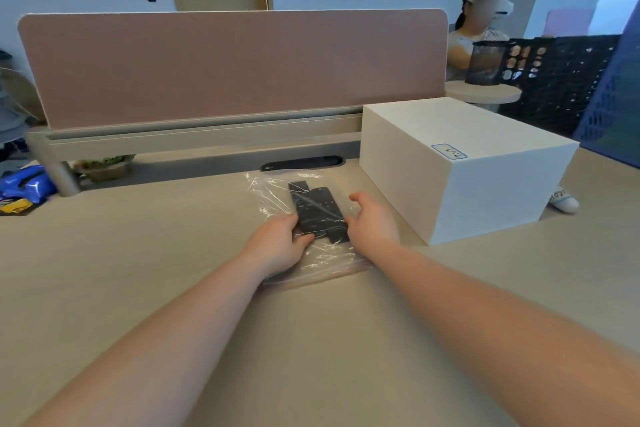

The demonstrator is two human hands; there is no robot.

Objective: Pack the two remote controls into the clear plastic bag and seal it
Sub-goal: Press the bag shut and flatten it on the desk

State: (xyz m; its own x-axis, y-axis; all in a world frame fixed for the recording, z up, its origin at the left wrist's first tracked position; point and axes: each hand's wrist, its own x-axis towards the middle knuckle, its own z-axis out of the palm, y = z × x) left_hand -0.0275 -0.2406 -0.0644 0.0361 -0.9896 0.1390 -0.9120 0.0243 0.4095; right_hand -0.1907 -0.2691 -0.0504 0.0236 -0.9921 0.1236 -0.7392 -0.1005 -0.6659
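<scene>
Two black remote controls (318, 211) lie side by side inside the clear plastic bag (268, 191), which rests flat on the beige desk (138, 270). The bag's mouth edge (325, 270) faces me, near my wrists. My left hand (278, 243) presses on the bag, fingers around the near left end of the remotes. My right hand (372, 222) sits at their right side, fingers spread and curved, touching the plastic. Whether the bag's mouth is sealed cannot be told.
A white box (460, 166) stands right of the bag, close to my right hand. A pink divider panel (235, 66) runs along the desk's back edge. Blue snack packets (24, 184) lie far left. Another person (478, 31) sits beyond the divider.
</scene>
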